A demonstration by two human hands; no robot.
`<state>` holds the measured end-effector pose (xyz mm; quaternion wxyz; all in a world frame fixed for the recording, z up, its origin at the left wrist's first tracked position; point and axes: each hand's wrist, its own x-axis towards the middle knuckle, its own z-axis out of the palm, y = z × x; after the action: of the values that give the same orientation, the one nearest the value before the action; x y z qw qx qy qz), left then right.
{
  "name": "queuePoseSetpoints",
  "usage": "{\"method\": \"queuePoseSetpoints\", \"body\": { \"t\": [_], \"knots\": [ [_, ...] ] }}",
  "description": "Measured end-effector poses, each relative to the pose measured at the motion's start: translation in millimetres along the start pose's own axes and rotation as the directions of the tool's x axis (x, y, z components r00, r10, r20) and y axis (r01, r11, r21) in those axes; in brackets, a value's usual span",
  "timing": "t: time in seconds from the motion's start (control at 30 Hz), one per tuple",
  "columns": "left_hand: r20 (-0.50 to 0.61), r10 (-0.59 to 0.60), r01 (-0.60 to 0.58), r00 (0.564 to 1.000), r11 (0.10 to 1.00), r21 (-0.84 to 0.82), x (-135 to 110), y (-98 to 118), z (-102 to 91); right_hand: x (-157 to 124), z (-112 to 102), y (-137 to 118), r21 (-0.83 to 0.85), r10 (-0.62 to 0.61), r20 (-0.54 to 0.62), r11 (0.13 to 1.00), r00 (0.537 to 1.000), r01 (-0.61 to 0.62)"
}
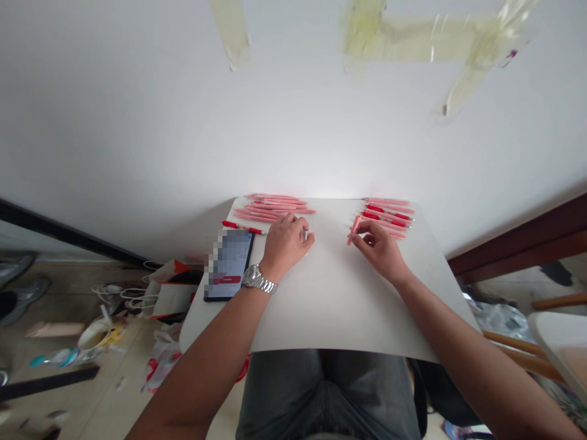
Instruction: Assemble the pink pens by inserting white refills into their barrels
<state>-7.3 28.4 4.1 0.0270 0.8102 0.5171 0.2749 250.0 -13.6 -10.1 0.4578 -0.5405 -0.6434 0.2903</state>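
My right hand point(376, 247) pinches a short pink pen barrel point(354, 230) upright and slightly tilted, between thumb and fingertips. Opposite it, my left hand point(288, 241) is closed with thumb and index finger curled together. A small greyish bit shows at those fingertips, too small to name. Behind my left hand lies a loose pile of pink pens point(275, 205). One red pen point(243, 227) rests just left of that hand. Beyond my right hand is a second row of pens point(389, 211), pink ones mixed with red ones.
All this is on a small white table point(330, 305) pushed against a white wall point(293, 134). A phone point(229, 266) with its screen lit lies at the left edge. On the floor at left are a bottle point(57, 357), a cup point(95, 335) and bags.
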Motion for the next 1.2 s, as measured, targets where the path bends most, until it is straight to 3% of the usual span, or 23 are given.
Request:
{"method": "queuePoseSetpoints", "body": {
  "t": [0.27,0.7,0.93,1.2],
  "knots": [
    [0.017,0.013,-0.013,1.0,0.999,0.029,-2,3,1.1,0,-1,-4,0.101,0.054,0.003,0.993,0.999,-0.054],
    [0.057,0.037,-0.039,0.998,0.999,0.036,-1,1,7.5,0,1,-8,0.053,-0.001,0.003,0.999,1.0,0.001],
    [0.01,0.104,-0.101,0.995,0.985,-0.142,2,-1,11.8,-1,2,-9,0.039,-0.005,0.003,0.999,1.0,0.005],
    [-0.06,0.121,-0.135,0.991,0.909,-0.394,1,5,6.1,-3,2,-6,0.001,-0.038,0.051,0.999,0.998,0.038]
  ]
}}
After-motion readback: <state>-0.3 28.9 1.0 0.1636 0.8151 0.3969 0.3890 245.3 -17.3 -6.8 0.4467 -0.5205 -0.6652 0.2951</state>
